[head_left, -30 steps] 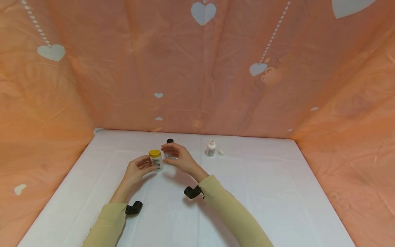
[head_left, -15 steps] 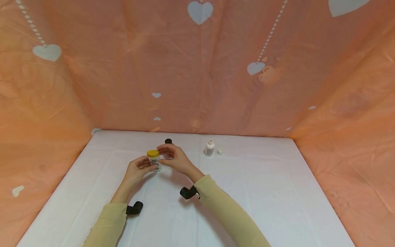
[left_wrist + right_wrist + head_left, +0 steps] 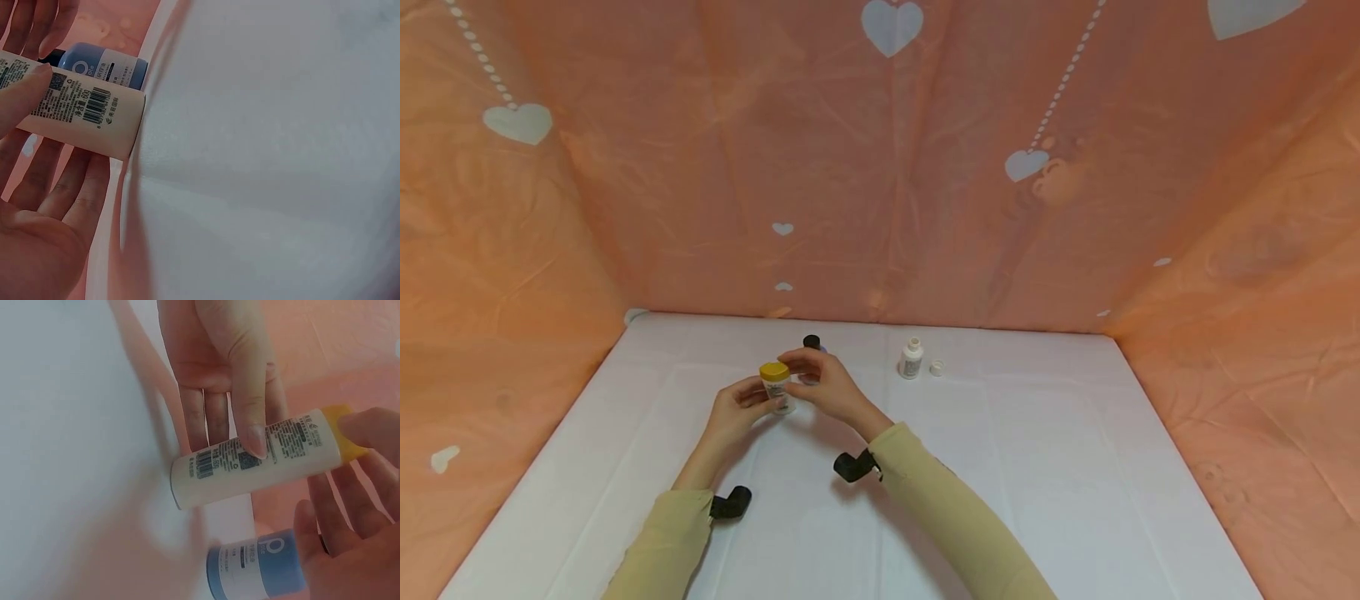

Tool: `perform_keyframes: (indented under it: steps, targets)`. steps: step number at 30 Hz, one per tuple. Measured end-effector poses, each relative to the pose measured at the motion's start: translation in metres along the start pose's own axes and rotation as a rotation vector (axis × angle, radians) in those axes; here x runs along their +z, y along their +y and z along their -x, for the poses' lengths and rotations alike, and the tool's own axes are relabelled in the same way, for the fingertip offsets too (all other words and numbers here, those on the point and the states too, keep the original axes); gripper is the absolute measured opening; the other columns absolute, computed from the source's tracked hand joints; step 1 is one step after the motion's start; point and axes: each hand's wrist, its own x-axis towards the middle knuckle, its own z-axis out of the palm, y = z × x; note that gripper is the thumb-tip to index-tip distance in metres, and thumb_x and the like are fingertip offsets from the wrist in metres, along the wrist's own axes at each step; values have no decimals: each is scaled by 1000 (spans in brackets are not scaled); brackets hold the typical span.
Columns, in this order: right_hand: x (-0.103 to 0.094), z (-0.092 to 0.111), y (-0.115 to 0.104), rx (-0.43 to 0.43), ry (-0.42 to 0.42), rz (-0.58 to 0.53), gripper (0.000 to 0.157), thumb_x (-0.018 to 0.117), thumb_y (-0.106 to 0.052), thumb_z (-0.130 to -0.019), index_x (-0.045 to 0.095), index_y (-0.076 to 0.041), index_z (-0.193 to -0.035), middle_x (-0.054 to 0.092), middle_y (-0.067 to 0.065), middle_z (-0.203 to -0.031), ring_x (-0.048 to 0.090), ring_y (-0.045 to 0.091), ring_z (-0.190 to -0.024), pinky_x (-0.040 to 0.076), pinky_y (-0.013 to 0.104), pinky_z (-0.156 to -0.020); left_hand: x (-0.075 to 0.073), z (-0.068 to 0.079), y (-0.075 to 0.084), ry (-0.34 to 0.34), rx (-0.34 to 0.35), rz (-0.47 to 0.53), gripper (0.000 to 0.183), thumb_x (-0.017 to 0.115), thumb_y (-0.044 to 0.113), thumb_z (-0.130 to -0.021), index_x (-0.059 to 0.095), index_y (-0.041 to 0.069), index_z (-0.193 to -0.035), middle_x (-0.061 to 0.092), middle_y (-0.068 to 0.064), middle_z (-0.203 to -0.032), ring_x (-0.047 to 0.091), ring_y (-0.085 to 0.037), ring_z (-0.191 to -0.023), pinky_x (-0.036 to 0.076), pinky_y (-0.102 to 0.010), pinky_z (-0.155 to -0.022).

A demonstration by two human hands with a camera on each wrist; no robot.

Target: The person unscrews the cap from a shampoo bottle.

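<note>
Held btl [image 3: 775, 384] is sitting btwn both hands, L of table ctr. L hand [image 3: 733, 414] is gripping it from the L, thumb in front, fingers behind; R hand [image 3: 833, 388] is reaching in from the R, thumb touching the lid [image 3: 774, 372]. 2nd btl [image 3: 253, 569] is standing just behind R hand, partly hidden. Well to the R, uncapped btl [image 3: 911, 363] is standing nr table's [image 3: 1015, 450] back edge, w/ loose cap [image 3: 937, 367] lying just R. Cloth [image 3: 925, 208] is hanging behind & on both sides.

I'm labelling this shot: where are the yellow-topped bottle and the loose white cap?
Yellow-topped bottle [image 3: 278, 456], right wrist view: its printed body.
Loose white cap [image 3: 937, 367], head view: its visible middle.
</note>
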Motion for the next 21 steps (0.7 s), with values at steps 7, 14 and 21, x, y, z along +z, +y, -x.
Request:
perform_keyframes:
  steps: [7,14,21]
  targets:
    - [4,0,0,13,32,36,32,63,-3,-81,56,0,-112,58,14,-108,55,25,-98,43,48,-86,0,-4,-13,18,12,-59,38,71,12,-75,59,-1,-109,60,-18,-103,60,-25,-91,51,-24,-72]
    - [-3,3,1,6,37,57,29,64,-5,-81,58,0,-109,58,12,-104,55,23,-94,47,35,-82,7,-6,-11,-8,17,-85,38,72,18,-74,61,2,-108,62,-14,-102,59,-25,-92,50,-25,-74]
    - [-15,11,2,16,56,30,31,65,-5,-80,58,0,-110,59,11,-105,57,26,-91,49,29,-78,17,-8,-3,-44,23,-72,38,72,16,-74,62,2,-107,62,-14,-101,58,-26,-93,51,-27,-73]
